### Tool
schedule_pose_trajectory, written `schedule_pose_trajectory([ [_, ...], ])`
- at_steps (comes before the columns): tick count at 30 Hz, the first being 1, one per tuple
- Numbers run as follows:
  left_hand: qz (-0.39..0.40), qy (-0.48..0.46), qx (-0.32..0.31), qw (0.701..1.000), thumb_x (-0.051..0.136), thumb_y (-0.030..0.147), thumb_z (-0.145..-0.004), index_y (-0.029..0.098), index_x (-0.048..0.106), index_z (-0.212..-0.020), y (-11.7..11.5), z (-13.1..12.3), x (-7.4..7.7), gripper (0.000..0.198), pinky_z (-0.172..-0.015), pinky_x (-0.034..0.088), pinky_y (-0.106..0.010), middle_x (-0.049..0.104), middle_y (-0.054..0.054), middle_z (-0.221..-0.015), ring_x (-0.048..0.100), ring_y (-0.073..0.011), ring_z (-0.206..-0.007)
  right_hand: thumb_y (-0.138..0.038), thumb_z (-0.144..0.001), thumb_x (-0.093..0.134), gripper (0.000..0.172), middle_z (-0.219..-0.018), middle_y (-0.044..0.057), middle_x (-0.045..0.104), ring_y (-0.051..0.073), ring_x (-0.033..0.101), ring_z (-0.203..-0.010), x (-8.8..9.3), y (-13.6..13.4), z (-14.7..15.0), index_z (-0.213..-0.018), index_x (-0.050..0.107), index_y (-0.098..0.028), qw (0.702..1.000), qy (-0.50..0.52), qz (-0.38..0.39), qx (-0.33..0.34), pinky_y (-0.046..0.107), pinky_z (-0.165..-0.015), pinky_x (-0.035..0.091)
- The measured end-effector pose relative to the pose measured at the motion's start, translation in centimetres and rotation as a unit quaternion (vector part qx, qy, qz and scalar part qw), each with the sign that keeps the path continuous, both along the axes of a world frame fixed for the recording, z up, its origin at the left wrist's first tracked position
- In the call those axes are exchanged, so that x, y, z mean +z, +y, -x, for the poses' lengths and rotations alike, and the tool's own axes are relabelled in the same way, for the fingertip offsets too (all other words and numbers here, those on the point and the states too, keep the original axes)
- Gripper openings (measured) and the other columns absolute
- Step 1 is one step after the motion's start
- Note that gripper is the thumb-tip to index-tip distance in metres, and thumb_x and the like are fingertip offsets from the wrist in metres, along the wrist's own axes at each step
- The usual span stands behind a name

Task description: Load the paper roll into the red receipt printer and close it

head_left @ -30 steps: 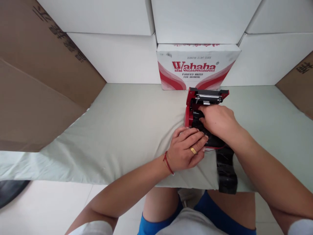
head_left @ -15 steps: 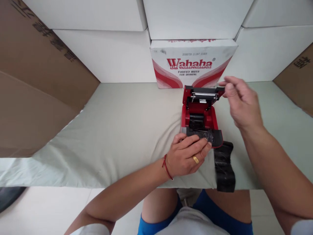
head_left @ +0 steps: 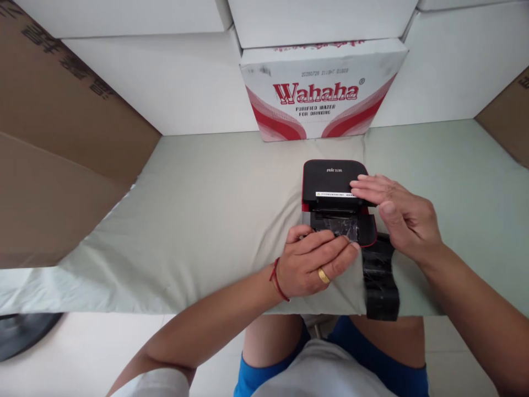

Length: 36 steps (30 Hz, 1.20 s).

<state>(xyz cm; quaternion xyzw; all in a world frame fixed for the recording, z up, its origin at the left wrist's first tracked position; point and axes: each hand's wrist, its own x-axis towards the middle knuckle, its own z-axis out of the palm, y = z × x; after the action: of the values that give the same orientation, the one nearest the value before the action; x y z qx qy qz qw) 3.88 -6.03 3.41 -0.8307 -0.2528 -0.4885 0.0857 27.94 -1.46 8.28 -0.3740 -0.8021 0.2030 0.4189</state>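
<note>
A small red and black label printer (head_left: 334, 181) sits on the cloth, its black lid tilted down over the roll bay, with a gap at the front. My left hand (head_left: 316, 259) is at the printer's front edge, its fingers pressed together on a piece of shiny black film (head_left: 339, 225) that lies across the front. My right hand (head_left: 403, 212) has its fingers stretched out flat on the right side of the lid. A wavy black strip (head_left: 381, 281) lies to the right of my left hand and reaches the table's front edge. Whether it joins the film cannot be seen.
Behind the printer stands a white and red water carton (head_left: 318, 118), against stacked white boxes (head_left: 165, 82). Brown cardboard boxes flank the table at left (head_left: 74, 182) and right (head_left: 506, 121). A pale green cloth (head_left: 198, 209) covers the tabletop.
The printer's lid stood raised and has swung down. My right hand has moved left and down with it, onto its top. My left hand stays at the front edge.
</note>
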Motion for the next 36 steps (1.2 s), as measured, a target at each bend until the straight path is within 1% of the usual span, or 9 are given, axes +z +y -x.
schedule_pose_trajectory([
  [5, -0.002, 0.000, 0.032, 0.999, 0.056, 0.017, -0.114, 0.027, 0.077, -0.116, 0.0, -0.3, 0.6, 0.022, -0.091, 0.049, -0.031, 0.090, 0.007, -0.103, 0.077, -0.0098, -0.096, -0.024, -0.117, 0.052, 0.038, -0.136, 0.003, 0.085, 0.024, 0.076, -0.138, -2.1, 0.1, 0.0, -0.134, 0.084, -0.034, 0.998, 0.040, -0.039, 0.014, 0.049, -0.126, 0.053],
  [10, -0.013, -0.005, 0.016, 1.000, 0.058, 0.017, -0.113, 0.026, 0.078, -0.112, 0.4, -0.3, 0.6, 0.022, -0.089, 0.050, -0.030, 0.090, 0.007, -0.100, 0.076, -0.0090, -0.092, -0.010, -0.110, 0.057, 0.042, -0.138, 0.005, 0.085, 0.025, 0.076, -0.137, -2.5, -0.5, 0.2, -0.139, 0.081, -0.030, 0.997, -0.003, -0.082, -0.006, 0.051, -0.124, 0.055],
  [15, 0.024, -0.029, -0.016, 0.999, 0.059, 0.018, -0.108, 0.022, 0.074, -0.122, 0.5, 0.2, 1.0, 0.021, -0.087, 0.055, -0.033, 0.087, -0.001, -0.103, 0.075, -0.0139, -0.094, -0.007, -0.108, 0.057, 0.038, -0.136, 0.009, 0.085, 0.024, 0.075, -0.139, -3.0, -0.8, 0.5, -0.134, 0.079, -0.023, 0.994, -0.021, -0.102, -0.023, 0.048, -0.126, 0.052],
  [20, 0.148, -0.149, -0.006, 0.978, 0.064, 0.018, -0.105, 0.024, 0.067, -0.147, 0.9, 2.3, 2.5, 0.042, -0.098, 0.061, -0.037, 0.077, -0.010, -0.127, 0.075, -0.0216, -0.114, -0.016, -0.111, 0.057, 0.032, -0.135, 0.012, 0.084, 0.027, 0.075, -0.136, -2.9, -1.3, 1.1, -0.136, 0.076, -0.024, 0.994, -0.009, -0.103, -0.031, 0.056, -0.128, 0.049],
  [24, 0.373, -0.227, -0.014, 0.899, 0.072, 0.036, -0.105, 0.034, 0.066, -0.149, 3.1, 4.6, 2.3, 0.044, -0.106, 0.058, -0.040, 0.070, -0.009, -0.146, 0.071, -0.0246, -0.127, -0.034, -0.115, 0.053, 0.034, -0.146, 0.016, 0.078, 0.031, 0.073, -0.136, -2.5, -2.5, 1.6, -0.141, 0.073, -0.023, 0.990, -0.037, -0.136, 0.007, 0.066, -0.132, 0.040],
  [27, 0.491, -0.268, -0.121, 0.820, 0.088, 0.052, -0.088, 0.042, 0.055, -0.160, 5.2, 5.3, 0.9, 0.080, -0.130, 0.045, -0.053, 0.051, -0.005, -0.176, 0.050, -0.0352, -0.162, -0.041, -0.116, 0.051, 0.034, -0.122, 0.011, 0.081, 0.031, 0.071, -0.126, -2.2, -3.2, 1.6, -0.121, 0.082, -0.028, 0.979, -0.038, -0.200, 0.000, 0.064, -0.122, 0.050],
  [29, 0.525, -0.298, -0.195, 0.773, 0.091, 0.051, -0.081, 0.046, 0.046, -0.167, 6.2, 4.8, -0.2, 0.097, -0.142, 0.027, -0.059, 0.041, 0.000, -0.184, 0.030, -0.0375, -0.176, -0.041, -0.115, 0.051, 0.034, -0.105, 0.009, 0.080, 0.030, 0.070, -0.115, -2.2, -3.3, 1.4, -0.114, 0.084, -0.030, 0.973, -0.039, -0.225, -0.014, 0.058, -0.109, 0.057],
  [31, 0.533, -0.326, -0.252, 0.739, 0.089, 0.049, -0.079, 0.046, 0.038, -0.171, 6.7, 3.8, -1.1, 0.106, -0.147, 0.016, -0.060, 0.039, 0.002, -0.185, 0.023, -0.0373, -0.179, -0.037, -0.115, 0.053, 0.032, -0.097, 0.007, 0.079, 0.029, 0.069, -0.107, -2.1, -3.2, 1.2, -0.114, 0.085, -0.031, 0.972, -0.051, -0.230, -0.012, 0.053, -0.099, 0.060],
  [36, 0.553, -0.390, -0.307, 0.669, 0.085, 0.038, -0.074, 0.046, 0.022, -0.177, 7.3, 2.1, -1.5, 0.121, -0.149, 0.011, -0.057, 0.039, 0.004, -0.185, 0.021, -0.0345, -0.180, -0.027, -0.113, 0.058, 0.026, -0.097, 0.008, 0.080, 0.028, 0.071, -0.104, -2.3, -3.0, 1.2, -0.119, 0.083, -0.026, 0.971, -0.051, -0.233, 0.009, 0.050, -0.089, 0.061],
])
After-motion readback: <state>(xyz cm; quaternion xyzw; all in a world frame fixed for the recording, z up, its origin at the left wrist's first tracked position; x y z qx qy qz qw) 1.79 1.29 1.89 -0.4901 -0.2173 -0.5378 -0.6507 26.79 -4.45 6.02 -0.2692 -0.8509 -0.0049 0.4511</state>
